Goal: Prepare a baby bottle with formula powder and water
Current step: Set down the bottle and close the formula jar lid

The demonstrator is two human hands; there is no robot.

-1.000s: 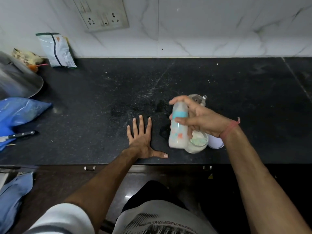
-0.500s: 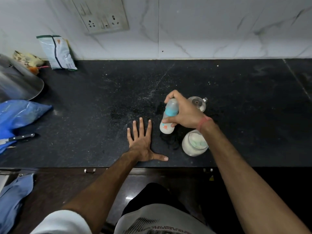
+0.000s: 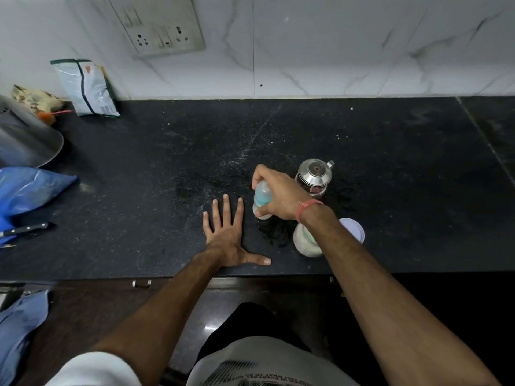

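Lowered, baby bottle (image 3: 262, 200) apparently stands under right hand (image 3: 281, 196).

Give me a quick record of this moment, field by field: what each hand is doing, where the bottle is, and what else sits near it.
left hand: left hand flat on the counter, fingers spread, holding nothing
right hand: right hand gripping the baby bottle from above
bottle: upright, its base on or just above the counter; contact not clear
behind bottle: steel pot with lid on
nearer the edge: glass jar, partly hidden by the forearm, with a white lid beside it
far left: knife, blue bag
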